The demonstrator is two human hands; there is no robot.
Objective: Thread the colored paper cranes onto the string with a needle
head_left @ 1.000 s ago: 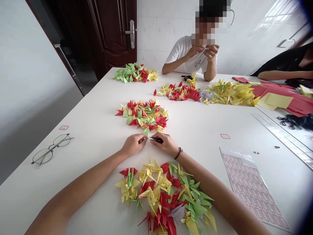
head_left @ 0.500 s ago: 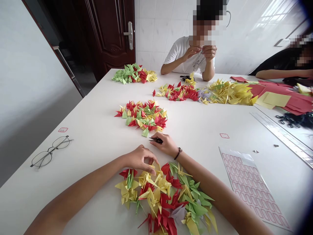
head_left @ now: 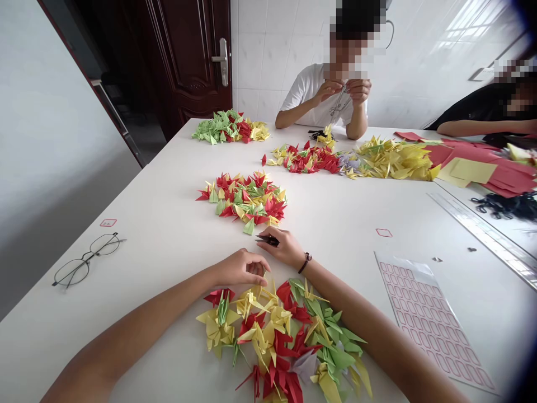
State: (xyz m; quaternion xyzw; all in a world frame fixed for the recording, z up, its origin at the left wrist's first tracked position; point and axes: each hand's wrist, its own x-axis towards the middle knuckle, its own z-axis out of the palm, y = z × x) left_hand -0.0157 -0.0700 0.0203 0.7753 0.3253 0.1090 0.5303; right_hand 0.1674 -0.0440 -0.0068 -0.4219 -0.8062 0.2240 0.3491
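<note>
My left hand (head_left: 245, 268) is at the far edge of the near pile of folded paper cranes (head_left: 272, 336). Its thumb and forefinger pinch the tip of a yellow paper crane (head_left: 253, 295) in that pile. Red, yellow, green and a few pale grey cranes lie jumbled there. Just beyond, my right hand (head_left: 285, 246) is closed around small black thread snips (head_left: 268, 240), their pointed blades aimed left. The right forearm, with a dark bracelet at the wrist, reaches along the pile's right side.
Another crane pile (head_left: 247, 201) lies ahead. Eyeglasses (head_left: 87, 260) rest at left, a label sheet (head_left: 432, 319) at right. Across the table, a person in a white shirt (head_left: 310, 89) holds something small, behind more cranes (head_left: 394, 157). Red paper (head_left: 509, 173) and black cords (head_left: 505, 204) lie right.
The left hand's fingers have lifted slightly off the pile and drawn closer together at the yellow crane's tip. My right hand stays almost still with the snips.
</note>
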